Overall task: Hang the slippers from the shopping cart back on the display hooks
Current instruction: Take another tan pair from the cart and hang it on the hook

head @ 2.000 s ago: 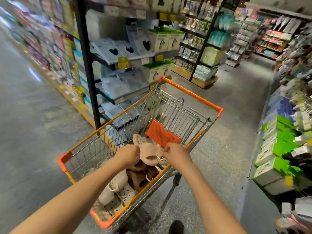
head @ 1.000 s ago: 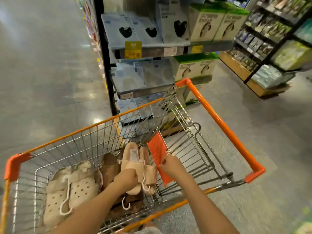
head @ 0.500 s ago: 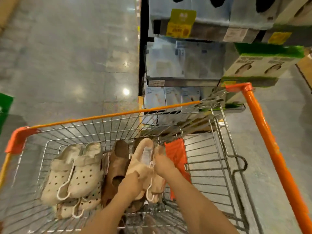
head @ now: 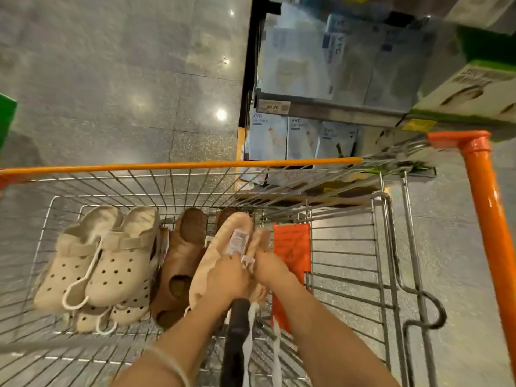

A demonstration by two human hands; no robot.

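Observation:
Inside the wire shopping cart (head: pixel 388 247) both my hands hold a pair of pink-beige slippers (head: pixel 223 244) with a white label on the sole. My left hand (head: pixel 226 277) grips the nearer slipper from the left. My right hand (head: pixel 268 269) grips the pair from the right, near a small white hanger hook. A brown pair of slippers (head: pixel 181 263) lies beside them in the basket. At the left lie cream perforated clogs (head: pixel 111 258) on a white plastic hanger, with another cream pair under them. No display hooks are in view.
The cart has orange rim bars (head: pixel 485 219) and an orange child-seat flap (head: pixel 291 247). A shelf unit (head: pixel 335 107) with boxed goods stands just beyond the cart's far side. Grey tiled floor (head: pixel 111 79) lies to the left. A dark pole-like thing (head: pixel 234 342) rises between my forearms.
My view has tilted down and closer over the cart. My right hand moved from the orange flap onto the pink-beige pair, which my left hand kept holding.

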